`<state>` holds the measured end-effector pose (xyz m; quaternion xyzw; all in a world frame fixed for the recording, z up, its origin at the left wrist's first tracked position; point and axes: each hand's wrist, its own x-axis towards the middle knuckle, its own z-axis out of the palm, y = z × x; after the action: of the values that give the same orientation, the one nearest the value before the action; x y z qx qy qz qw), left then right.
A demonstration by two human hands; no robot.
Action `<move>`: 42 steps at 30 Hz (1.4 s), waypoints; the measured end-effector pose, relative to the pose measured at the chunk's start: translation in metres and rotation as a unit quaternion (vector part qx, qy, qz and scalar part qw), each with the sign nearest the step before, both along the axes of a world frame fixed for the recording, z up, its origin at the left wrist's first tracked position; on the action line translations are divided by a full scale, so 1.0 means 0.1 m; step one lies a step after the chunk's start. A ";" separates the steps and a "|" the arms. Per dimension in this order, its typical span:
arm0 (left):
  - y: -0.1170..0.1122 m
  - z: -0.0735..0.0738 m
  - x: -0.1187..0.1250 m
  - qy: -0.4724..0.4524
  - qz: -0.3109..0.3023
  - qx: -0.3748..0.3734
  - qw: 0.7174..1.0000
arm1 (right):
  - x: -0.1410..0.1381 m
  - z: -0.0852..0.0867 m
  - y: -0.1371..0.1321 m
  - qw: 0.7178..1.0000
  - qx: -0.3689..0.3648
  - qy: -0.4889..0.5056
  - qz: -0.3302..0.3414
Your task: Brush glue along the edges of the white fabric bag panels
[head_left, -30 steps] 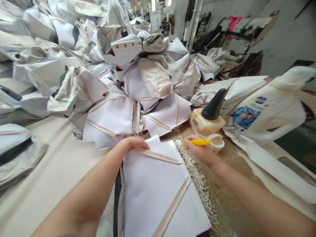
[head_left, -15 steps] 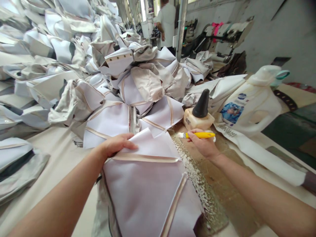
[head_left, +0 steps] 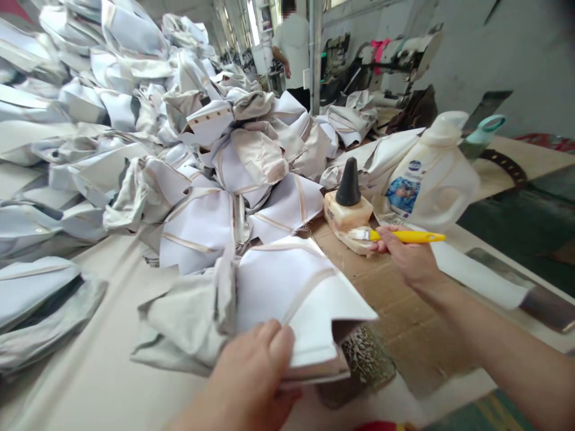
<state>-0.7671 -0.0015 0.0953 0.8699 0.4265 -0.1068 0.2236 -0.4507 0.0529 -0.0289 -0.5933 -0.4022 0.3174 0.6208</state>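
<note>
My left hand [head_left: 258, 365] is closed on the near edge of a white sewn fabric piece [head_left: 269, 284], thumb on top. Tan tape runs along its seams, and grey cloth [head_left: 188, 323] hangs together with it on the left. Between the fingers of my right hand [head_left: 411, 257] is a paintbrush [head_left: 417, 237] with a yellow handle. Its pale bristles point left, at the front of a cream glue pot [head_left: 348, 214] with a black cone [head_left: 349, 182] on top. Whether the bristles touch the pot I cannot tell. Brown cardboard [head_left: 390, 311] lies beneath, with a glue-crusted strip [head_left: 366, 356] partly covered by the piece.
A tall heap of similar white and grey pieces [head_left: 108, 120] fills the left and back. At the right stands a large white jug [head_left: 442, 173], with a rolled white sheet [head_left: 485, 272] near it. Behind are a metal post [head_left: 315, 60], a sewing machine [head_left: 399, 57] and a person [head_left: 291, 51].
My left hand has moved down to the piece's near edge, and the piece now lies turned, with grey cloth on its left. The brush has gone from the glued strip to the pot.
</note>
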 end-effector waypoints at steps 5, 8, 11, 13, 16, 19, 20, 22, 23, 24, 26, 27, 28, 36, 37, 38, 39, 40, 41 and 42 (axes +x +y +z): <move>0.05 -0.58 0.21 -0.080 -0.048 -0.161 0.983 | -0.19 -0.08 0.01 0.994 -0.040 0.084 0.056; 0.42 -0.78 0.40 -0.115 -0.009 0.015 0.993 | -0.36 -0.15 0.08 0.992 -0.060 0.097 0.060; 0.76 -1.08 0.62 -0.075 -0.051 0.128 0.988 | -0.48 -0.26 0.20 0.993 -0.063 0.088 0.035; 0.90 -1.27 0.73 -0.050 -0.075 0.136 0.987 | -0.51 -0.35 0.28 0.996 -0.069 0.042 0.026; 0.99 -1.42 0.77 -0.029 -0.085 0.138 0.986 | -0.50 -0.42 0.35 0.995 -0.089 -0.023 0.028; 1.00 -1.43 0.73 -0.033 -0.093 0.143 0.985 | -0.51 -0.41 0.37 0.994 -0.099 -0.037 0.041; 1.00 -1.42 0.71 -0.037 -0.092 0.142 0.985 | -0.52 -0.39 0.38 0.992 -0.100 -0.045 0.056; 1.00 -1.43 0.69 -0.043 -0.081 0.136 0.986 | -0.56 -0.39 0.40 0.988 -0.103 -0.067 0.091; 1.00 -1.45 0.69 -0.045 -0.071 0.130 0.988 | -0.58 -0.41 0.42 0.985 -0.108 -0.082 0.109; 1.00 -1.47 0.69 -0.046 -0.061 0.122 0.990 | -0.60 -0.45 0.46 0.981 -0.114 -0.099 0.121; 1.00 -1.52 0.70 -0.048 -0.044 0.106 0.992 | -0.64 -0.56 0.54 0.975 -0.125 -0.130 0.127; 0.99 -1.54 0.70 -0.051 -0.039 0.100 0.993 | -0.65 -0.61 0.59 0.974 -0.127 -0.141 0.123; 0.99 -1.56 0.70 -0.055 -0.035 0.096 0.993 | -0.66 -0.66 0.63 0.974 -0.126 -0.149 0.115; 0.96 -1.65 0.67 -0.083 -0.012 0.095 0.992 | -0.66 -0.54 0.47 0.949 -0.179 -0.210 0.152; 0.95 -1.66 0.67 -0.087 -0.010 0.094 0.992 | -0.65 -0.50 0.41 0.947 -0.183 -0.212 0.160; 0.95 -1.66 0.66 -0.089 -0.009 0.093 0.992 | -0.64 -0.46 0.38 0.944 -0.186 -0.215 0.165; 0.95 -1.67 0.66 -0.091 -0.008 0.092 0.992 | -0.64 -0.44 0.37 0.943 -0.188 -0.218 0.169; 0.95 -1.67 0.66 -0.093 -0.009 0.090 0.992 | -0.65 -0.44 0.39 0.943 -0.188 -0.218 0.169; 0.96 -1.67 0.66 -0.094 -0.009 0.090 0.991 | -0.66 -0.45 0.43 0.944 -0.184 -0.217 0.166; 0.96 -1.66 0.66 -0.095 -0.009 0.090 0.991 | -0.68 -0.48 0.50 0.947 -0.176 -0.216 0.158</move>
<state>-0.7010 0.0942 -0.0710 0.8963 0.4036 0.0129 0.1834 -0.5182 0.1033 -0.0769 -0.6763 -0.5529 0.3421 0.3463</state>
